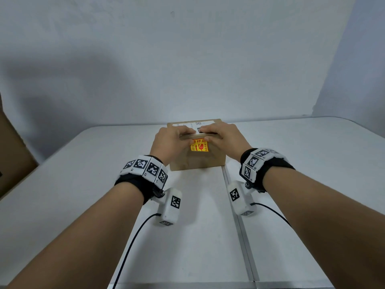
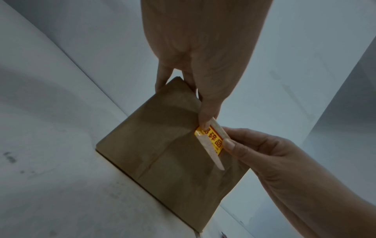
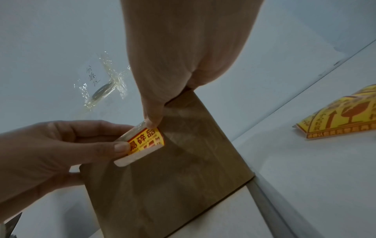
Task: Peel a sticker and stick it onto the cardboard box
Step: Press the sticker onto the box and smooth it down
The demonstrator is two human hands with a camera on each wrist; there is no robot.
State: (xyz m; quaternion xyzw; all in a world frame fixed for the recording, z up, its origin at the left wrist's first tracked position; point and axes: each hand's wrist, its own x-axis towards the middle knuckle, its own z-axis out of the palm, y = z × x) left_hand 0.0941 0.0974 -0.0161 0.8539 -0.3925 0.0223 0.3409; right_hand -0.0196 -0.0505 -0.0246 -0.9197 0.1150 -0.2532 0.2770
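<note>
A brown cardboard box stands on the white table, a white shipping label on its top. A yellow sticker with red print hangs over the upper part of the box's near face. My left hand and right hand meet at the box's top front edge, fingers over the top and thumbs in front. In the right wrist view the left thumb pinches the sticker, which curls away from the box. In the left wrist view the right thumb pinches the sticker.
A sheet of yellow stickers lies on the table to the right of the box. A large brown carton stands at the table's left edge. A metal seam runs down the table. Clear tape sticks to the wall.
</note>
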